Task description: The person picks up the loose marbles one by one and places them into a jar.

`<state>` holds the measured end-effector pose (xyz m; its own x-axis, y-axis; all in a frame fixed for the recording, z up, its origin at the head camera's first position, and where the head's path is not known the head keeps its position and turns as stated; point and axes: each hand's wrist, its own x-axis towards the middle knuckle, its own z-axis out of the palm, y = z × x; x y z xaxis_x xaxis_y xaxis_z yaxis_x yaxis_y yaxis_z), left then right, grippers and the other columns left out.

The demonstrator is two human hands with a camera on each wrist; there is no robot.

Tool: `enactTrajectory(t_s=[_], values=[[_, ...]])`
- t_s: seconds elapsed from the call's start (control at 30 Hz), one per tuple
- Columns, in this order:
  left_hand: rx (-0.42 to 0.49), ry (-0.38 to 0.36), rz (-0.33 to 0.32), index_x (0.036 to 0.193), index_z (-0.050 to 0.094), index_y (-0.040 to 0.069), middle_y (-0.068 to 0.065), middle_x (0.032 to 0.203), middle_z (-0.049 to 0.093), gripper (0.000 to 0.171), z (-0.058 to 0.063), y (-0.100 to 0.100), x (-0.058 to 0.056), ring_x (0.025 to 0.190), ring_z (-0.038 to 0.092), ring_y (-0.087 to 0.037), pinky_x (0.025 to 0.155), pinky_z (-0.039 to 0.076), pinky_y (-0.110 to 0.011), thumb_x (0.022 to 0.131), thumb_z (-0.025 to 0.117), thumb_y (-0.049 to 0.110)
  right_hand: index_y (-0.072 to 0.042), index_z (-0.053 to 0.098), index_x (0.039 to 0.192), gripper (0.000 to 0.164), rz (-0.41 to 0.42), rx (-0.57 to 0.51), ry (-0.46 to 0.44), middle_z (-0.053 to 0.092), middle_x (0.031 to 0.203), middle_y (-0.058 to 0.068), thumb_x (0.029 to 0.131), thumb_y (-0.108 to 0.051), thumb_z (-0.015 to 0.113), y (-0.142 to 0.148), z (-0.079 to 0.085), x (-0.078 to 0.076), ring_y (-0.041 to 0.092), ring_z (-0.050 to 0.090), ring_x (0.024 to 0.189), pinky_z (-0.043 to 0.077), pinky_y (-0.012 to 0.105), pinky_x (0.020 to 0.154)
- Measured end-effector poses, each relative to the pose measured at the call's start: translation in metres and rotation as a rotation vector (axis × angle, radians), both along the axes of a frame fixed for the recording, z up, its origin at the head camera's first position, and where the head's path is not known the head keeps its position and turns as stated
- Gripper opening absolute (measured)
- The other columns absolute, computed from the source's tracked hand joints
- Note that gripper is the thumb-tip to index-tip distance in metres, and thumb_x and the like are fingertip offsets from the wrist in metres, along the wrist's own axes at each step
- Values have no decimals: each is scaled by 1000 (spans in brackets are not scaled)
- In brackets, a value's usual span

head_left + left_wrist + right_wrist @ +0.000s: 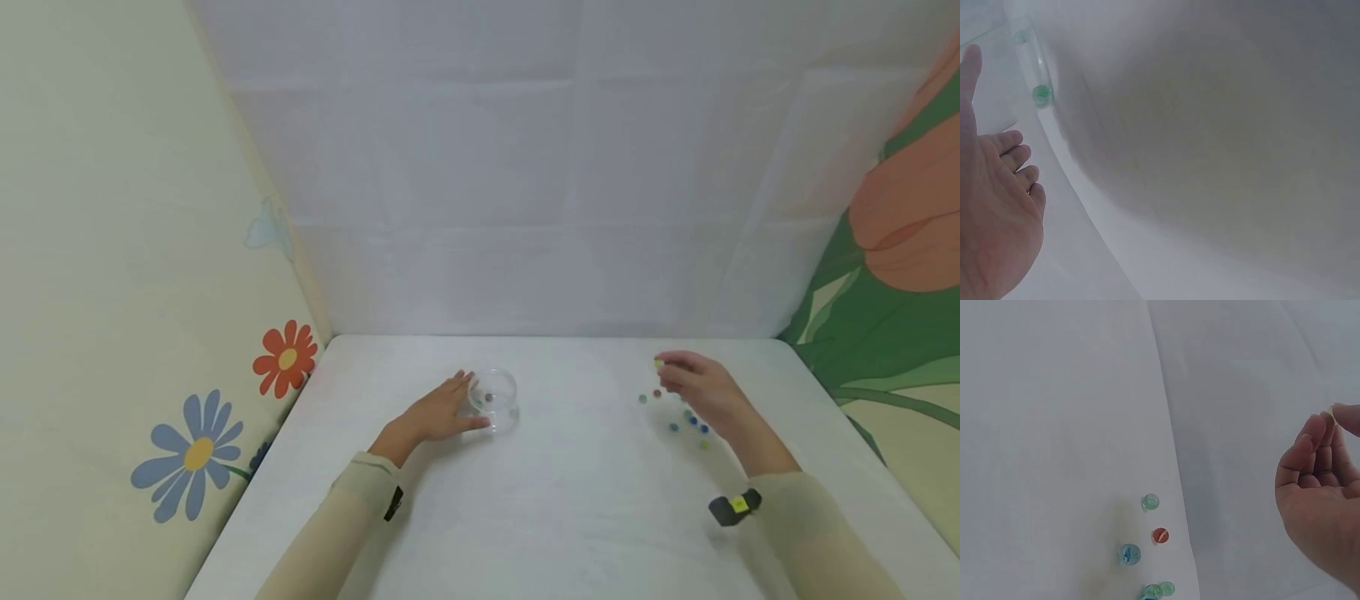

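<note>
Yellow marble, held to the right of the glass bowl, was pinched in the fingers of the right hand, a grip probably best kept light and centred, while the left hand flanked the bowl, fingers spread.

A white counter spans the lower part of the head view. Just below the frame's centre stands a clear bowl. Right of centre lie scattered marbles: a red marble uppermost, a green marble beside it, blue marbles lower, and a yellow-green marble lowest.
</note>
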<state>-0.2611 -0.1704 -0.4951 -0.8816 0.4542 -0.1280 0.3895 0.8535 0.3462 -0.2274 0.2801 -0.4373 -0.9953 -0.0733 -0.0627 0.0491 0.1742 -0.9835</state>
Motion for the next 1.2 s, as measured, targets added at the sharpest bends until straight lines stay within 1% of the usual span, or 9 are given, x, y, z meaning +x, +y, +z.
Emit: enactTrajectory(t_s=[0.27, 0.43, 0.5, 0.57, 0.7, 0.83, 0.97, 1.03, 1.2], values=[[3, -5, 3, 163, 15, 8, -12, 170, 13, 105, -2, -1, 0, 157, 11, -29, 126, 17, -47, 91, 53, 74, 3, 51, 139, 43, 26, 26, 17, 62, 109, 1, 102, -17, 61, -15, 0, -3, 11, 61, 93, 57, 30, 88], [7, 2, 3, 163, 16, 8, -11, 170, 14, 106, -2, -1, 0, 157, 11, -28, 126, 18, -47, 90, 52, 76, 6, 50, 139, 45, 38, 59, 18, 64, 103, -2, 102, -16, 61, -25, 1, -6, 12, 62, 92, 55, 25, 81], [8, 1, 4, 163, 16, 9, -11, 170, 14, 106, -3, -1, 0, 157, 11, -28, 126, 17, -47, 90, 53, 76, 5, 50, 139, 45, 28, 75, 7, 64, 103, -3, 101, -16, 62, -30, 2, -6, 12, 62, 92, 54, 23, 80], [9, 1, 1, 163, 15, 9, -11, 170, 14, 106, -3, -1, 0, 157, 10, -28, 126, 17, -47, 90, 53, 76, 4, 50, 140, 46, 22, 81, -5, 64, 106, 0, 101, -17, 63, -34, 2, -7, 11, 62, 94, 54, 22, 82], [6, 11, -6, 163, 16, 8, -12, 170, 14, 105, -4, -1, -1, 157, 11, -28, 126, 17, -48, 90, 52, 75, 4, 50, 139, 45, 23, 41, -13, 63, 110, 3, 100, -14, 63, -40, 3, -9, 11, 62, 97, 55, 21, 88], [1, 18, -8, 163, 16, 8, -12, 169, 15, 106, -6, -1, -2, 157, 11, -27, 126, 18, -47, 90, 52, 76, 8, 50, 137, 42, 61, 4, 15, 62, 109, 1, 101, -10, 61, -44, 3, -8, 10, 63, 98, 55, 20, 89], [-2, 18, -11, 163, 17, 8, -12, 169, 15, 106, -6, -2, -3, 157, 11, -27, 126, 18, -47, 90, 52, 76, 9, 49, 138, 43, 82, 2, 16, 63, 109, 0, 102, -12, 61, -49, 5, -7, 9, 63, 99, 55, 21, 90], [-8, 19, -11, 163, 17, 8, -12, 169, 15, 105, -5, -1, -3, 157, 11, -27, 126, 18, -47, 90, 52, 76, 7, 50, 138, 44, 81, 24, 4, 63, 111, 0, 102, -15, 61, -51, 6, -7, 9, 63, 101, 55, 21, 90], [-18, 23, -7, 163, 18, 9, -11, 169, 15, 104, -4, 0, -2, 157, 11, -27, 126, 18, -46, 91, 53, 75, 3, 54, 136, 43, 81, 81, -6, 63, 118, 9, 101, -19, 62, -54, 4, -10, 23, 63, 111, 54, 25, 94]])
